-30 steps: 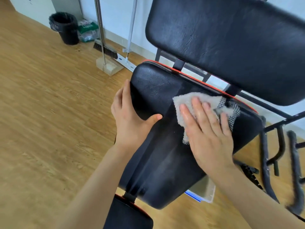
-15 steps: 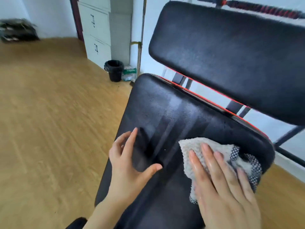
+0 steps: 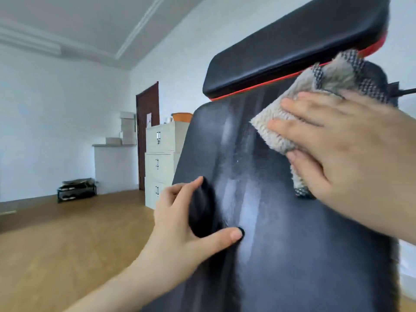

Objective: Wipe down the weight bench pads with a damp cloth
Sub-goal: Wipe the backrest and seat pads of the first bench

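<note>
Grey cloth (image 3: 315, 95) pressed flat on the bench pad (image 3: 292, 244) at two o'clock.
The right hand (image 3: 351, 158) lays straight, slightly spread fingers on it, just below the upper pad (image 3: 292, 48); blur leaves the thumb unclear. At eight o'clock the left hand (image 3: 180, 230) grips the pad's edge, thumb on its face, fingers curled round.

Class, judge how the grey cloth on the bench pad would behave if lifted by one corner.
Probably floppy: the cloth bunches and folds under the right hand. Likely light: flat fingers alone pin it to the sloping pad. Its fluffy pile probably resists slipping.
</note>
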